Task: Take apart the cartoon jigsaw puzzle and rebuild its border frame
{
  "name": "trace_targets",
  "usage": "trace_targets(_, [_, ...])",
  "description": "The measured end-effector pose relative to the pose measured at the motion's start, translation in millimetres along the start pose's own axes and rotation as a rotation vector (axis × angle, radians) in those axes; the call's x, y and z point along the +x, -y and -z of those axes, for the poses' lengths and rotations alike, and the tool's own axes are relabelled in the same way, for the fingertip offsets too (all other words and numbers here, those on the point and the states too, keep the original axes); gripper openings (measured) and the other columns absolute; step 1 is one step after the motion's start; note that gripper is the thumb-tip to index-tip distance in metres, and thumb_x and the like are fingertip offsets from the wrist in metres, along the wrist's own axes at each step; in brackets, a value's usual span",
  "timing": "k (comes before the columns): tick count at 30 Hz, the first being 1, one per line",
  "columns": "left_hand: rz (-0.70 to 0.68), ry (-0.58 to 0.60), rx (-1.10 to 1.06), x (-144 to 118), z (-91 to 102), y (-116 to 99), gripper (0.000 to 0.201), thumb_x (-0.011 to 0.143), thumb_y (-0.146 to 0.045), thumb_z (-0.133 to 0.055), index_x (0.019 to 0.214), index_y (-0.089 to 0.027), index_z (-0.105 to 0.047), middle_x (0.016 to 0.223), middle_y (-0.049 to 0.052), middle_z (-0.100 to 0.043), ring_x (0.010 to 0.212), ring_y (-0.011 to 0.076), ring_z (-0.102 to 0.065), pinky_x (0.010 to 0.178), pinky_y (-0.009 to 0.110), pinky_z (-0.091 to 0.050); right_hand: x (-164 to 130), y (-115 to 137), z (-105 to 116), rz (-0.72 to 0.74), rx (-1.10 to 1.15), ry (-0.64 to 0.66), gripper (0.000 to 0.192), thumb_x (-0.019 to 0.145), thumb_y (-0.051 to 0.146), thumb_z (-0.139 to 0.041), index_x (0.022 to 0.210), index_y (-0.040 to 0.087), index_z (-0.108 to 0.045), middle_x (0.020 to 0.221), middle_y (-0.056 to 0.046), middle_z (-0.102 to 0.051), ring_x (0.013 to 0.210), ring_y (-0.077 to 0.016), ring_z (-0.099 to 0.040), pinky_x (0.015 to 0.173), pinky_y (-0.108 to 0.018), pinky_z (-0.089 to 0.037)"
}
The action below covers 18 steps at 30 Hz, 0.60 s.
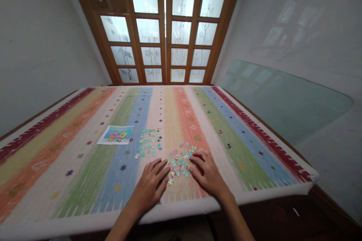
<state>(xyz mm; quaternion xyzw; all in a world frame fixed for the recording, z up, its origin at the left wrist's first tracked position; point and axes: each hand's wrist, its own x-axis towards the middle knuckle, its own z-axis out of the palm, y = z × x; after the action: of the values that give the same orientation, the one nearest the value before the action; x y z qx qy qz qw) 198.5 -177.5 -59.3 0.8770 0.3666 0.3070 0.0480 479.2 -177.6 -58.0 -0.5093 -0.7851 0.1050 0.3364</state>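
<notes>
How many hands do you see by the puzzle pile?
2: the left hand at the left side of the loose puzzle pieces, and the right hand at their right side.

Our forearms [125, 216] slant forward and inward.
Our left hand [151, 181] and right hand [207, 174] angle toward each other, apart, palms down, fingers [161, 168] loosely bent.

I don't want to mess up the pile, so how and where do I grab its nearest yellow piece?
Probably pinch the yellow piece by its left and right edges, from the near side: it lies flat, with the pile beyond it.
</notes>
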Motion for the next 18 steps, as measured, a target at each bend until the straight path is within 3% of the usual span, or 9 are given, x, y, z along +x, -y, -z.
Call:
trace_targets(12, [0.034,-0.02,-0.02,-1.4,-3.0,0.5,0.032,0.102,-0.022,-0.051,0.131,-0.023,-0.064,0.133,0.011,-0.067,0.123,0.0286,-0.06,0.101,0.051,-0.054,-1.9,1.0,3.9,0.072,-0.035,0.049,0.038,0.092,0.007,-0.051,0.112,0.03,-0.073,0.122,-0.009,-0.064,0.112,-0.0289,-0.056,0.096,-0.051,-0.051])
trace_targets(18, [0.038,-0.006,-0.016,-0.3,-2.6,0.1,0.031,0.102,-0.022,-0.051,0.13,-0.022,-0.065,0.133,0.011,-0.068,0.123,0.0296,-0.06,0.101,0.053,-0.053,-1.5,-1.1,4.0,0.062,-0.002,0.051,0.029,0.096,0.009,-0.049,0.101,0.026,-0.072,0.115,-0.009,-0.066,0.11,-0.0282,-0.057,0.095,-0.05,-0.051])
